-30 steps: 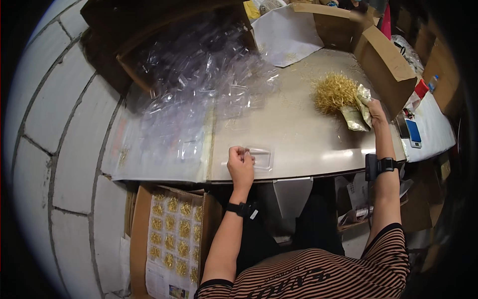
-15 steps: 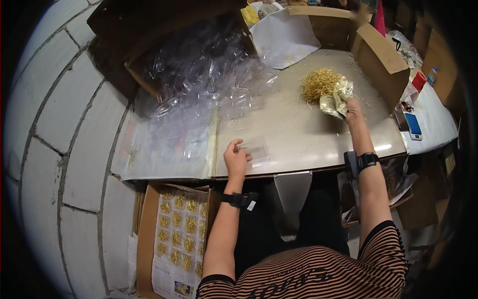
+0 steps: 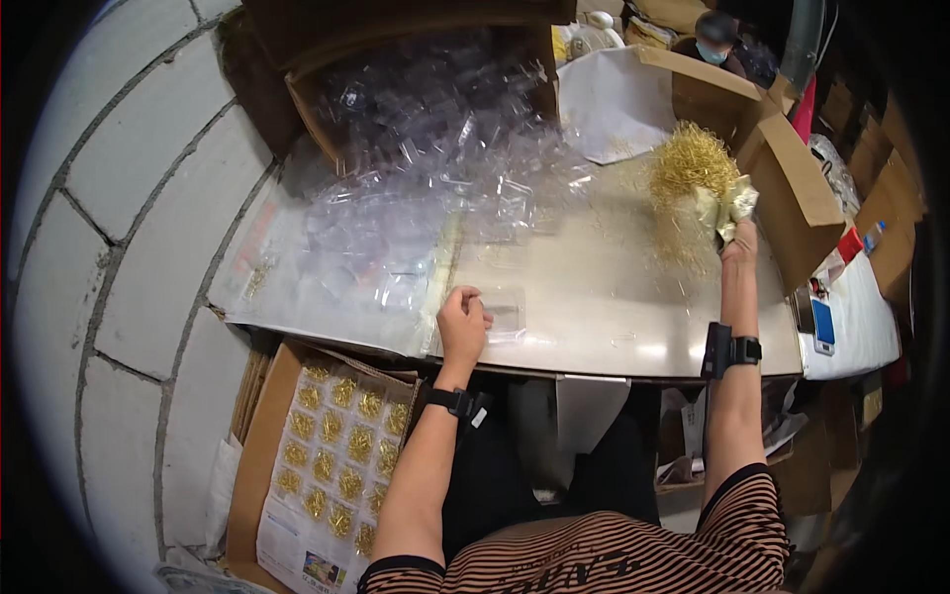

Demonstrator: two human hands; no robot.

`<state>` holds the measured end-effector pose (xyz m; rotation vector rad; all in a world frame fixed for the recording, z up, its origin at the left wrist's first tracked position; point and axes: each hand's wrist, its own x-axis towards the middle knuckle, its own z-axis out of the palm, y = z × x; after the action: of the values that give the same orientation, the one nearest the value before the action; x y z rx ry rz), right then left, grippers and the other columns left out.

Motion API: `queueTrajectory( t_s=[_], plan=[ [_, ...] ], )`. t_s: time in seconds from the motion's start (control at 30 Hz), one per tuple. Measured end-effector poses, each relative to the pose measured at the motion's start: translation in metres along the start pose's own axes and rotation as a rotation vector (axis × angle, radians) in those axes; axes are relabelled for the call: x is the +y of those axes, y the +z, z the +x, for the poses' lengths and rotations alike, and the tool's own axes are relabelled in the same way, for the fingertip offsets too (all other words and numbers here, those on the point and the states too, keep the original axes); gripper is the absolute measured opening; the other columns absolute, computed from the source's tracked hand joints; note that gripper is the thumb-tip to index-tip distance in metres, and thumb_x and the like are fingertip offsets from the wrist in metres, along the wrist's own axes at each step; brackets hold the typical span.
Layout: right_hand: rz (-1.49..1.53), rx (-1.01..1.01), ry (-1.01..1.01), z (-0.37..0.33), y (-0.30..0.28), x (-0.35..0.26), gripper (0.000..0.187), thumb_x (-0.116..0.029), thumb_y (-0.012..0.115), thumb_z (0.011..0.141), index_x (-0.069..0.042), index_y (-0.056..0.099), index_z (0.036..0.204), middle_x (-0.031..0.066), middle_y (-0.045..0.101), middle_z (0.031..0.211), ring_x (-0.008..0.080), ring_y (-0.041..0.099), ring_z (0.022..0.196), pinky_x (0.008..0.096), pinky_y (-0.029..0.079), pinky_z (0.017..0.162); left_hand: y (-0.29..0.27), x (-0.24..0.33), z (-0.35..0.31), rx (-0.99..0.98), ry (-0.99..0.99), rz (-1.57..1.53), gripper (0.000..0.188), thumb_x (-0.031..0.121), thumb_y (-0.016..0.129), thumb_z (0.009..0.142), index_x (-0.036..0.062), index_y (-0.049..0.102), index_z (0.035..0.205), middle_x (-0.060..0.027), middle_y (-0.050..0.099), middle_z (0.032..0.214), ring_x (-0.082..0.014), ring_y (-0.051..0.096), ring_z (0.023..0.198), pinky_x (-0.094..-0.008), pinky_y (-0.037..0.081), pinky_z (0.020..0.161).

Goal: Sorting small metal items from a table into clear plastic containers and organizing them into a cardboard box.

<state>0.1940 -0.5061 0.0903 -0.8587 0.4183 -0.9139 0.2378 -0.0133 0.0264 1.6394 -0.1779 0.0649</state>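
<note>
Near the table's front edge, my left hand [image 3: 463, 325] has its fingers curled at the left side of a small clear plastic box [image 3: 508, 315], seeming to grip its edge. My right hand [image 3: 736, 236] reaches out to the far right, closed on a crumpled pale-gold foil-like wrapper [image 3: 730, 202]; its fingertips are partly hidden by it. Right beside the wrapper rises a tangled heap of thin gold wire pieces [image 3: 690, 163]. More loose wire pieces [image 3: 685, 247] spread below it, blurred, over the tabletop [image 3: 594, 267].
A cardboard box on its side spills many clear plastic boxes [image 3: 435, 148] over the left. Below, an open carton [image 3: 247, 475] holds rows of filled clear boxes [image 3: 332, 426]. Cardboard walls [image 3: 792, 178] edge the right; a blue-screened device [image 3: 823, 322] lies beyond. A masked person [image 3: 716, 45] is behind.
My right hand and the wrapper have moved up against the heap, and wire pieces now spread below it. My left fingers curl in more beside the clear box. The whole view has shifted.
</note>
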Motion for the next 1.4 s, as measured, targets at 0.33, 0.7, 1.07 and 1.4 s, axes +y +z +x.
queueTrajectory(
  t_s=[0.33,0.7,1.07,1.4],
  plan=[
    [0.204,-0.166,-0.019,0.03,0.019,-0.028,0.024,-0.002,0.048,0.093,0.001,0.054,0.116,0.0115,0.063,0.104,0.0229,0.065,0.088,0.0359,0.058,0.079,0.01,-0.002,0.003,0.0,0.091,0.109,0.012,0.0,0.049,0.086,-0.0052,0.058,0.092,-0.0081,0.059,0.07,-0.0126,0.059,0.055,-0.0249,0.048,0.048],
    [0.108,-0.236,-0.194,0.018,0.041,-0.047,0.024,0.009,0.051,0.087,0.005,0.056,0.11,0.0134,0.063,0.101,0.0231,0.065,0.081,0.0326,0.057,0.068,0.007,-0.019,0.006,0.032,0.119,0.151,0.011,-0.001,0.049,0.084,-0.0045,0.058,0.088,-0.0074,0.059,0.065,-0.0136,0.059,0.053,-0.0264,0.047,0.047],
    [-0.106,0.003,-0.4,0.05,0.021,-0.072,0.032,0.017,0.053,0.081,0.008,0.054,0.112,0.0147,0.063,0.101,0.0237,0.066,0.082,0.0339,0.057,0.07,0.01,-0.024,0.007,0.066,0.185,0.24,0.011,-0.001,0.049,0.082,-0.0044,0.059,0.086,-0.0078,0.059,0.063,-0.014,0.058,0.05,-0.0277,0.046,0.048],
    [-0.403,-0.009,-0.691,0.061,-0.009,-0.099,0.029,0.011,0.061,0.077,0.005,0.062,0.105,0.0078,0.066,0.094,0.0157,0.064,0.076,0.028,0.052,0.068,0.02,0.0,0.002,0.022,0.082,0.265,0.012,0.006,0.053,0.079,-0.0027,0.06,0.084,-0.0164,0.062,0.07,-0.0283,0.062,0.065,-0.0363,0.048,0.062]
  ],
)
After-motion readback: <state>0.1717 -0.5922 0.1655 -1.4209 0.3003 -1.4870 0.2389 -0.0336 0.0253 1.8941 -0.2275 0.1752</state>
